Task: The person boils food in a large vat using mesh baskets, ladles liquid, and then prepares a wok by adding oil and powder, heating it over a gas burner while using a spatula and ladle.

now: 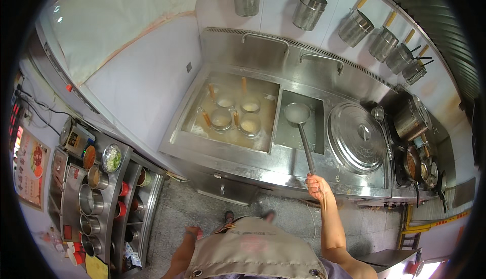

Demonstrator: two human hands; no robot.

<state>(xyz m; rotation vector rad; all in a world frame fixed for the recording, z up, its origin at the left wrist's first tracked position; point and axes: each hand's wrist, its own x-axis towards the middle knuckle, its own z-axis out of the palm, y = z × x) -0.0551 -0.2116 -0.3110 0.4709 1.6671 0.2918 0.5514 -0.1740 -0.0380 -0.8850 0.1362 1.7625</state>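
Observation:
My right hand [318, 186] grips the long metal handle of a ladle [297, 113]. The ladle's round bowl is over the narrow water basin [300, 138], with pale liquid in it. My left hand [192, 232] hangs low beside the apron [254, 246]; a small reddish thing shows by its fingers, and whether it is held cannot be made out. Left of the ladle is a wide vat [265, 108] of cloudy, steaming water. Several wood-handled noodle strainer baskets [250, 124] stand in it, with pale noodles visible in some.
A large lidded pot [355, 136] is right of the basin, and frying pans [412, 165] sit farther right. Strainer baskets [309, 11] hang on the back wall, above two faucets [322, 58]. Metal pots [91, 199] and a bowl of chopped greens [112, 158] line the left shelf.

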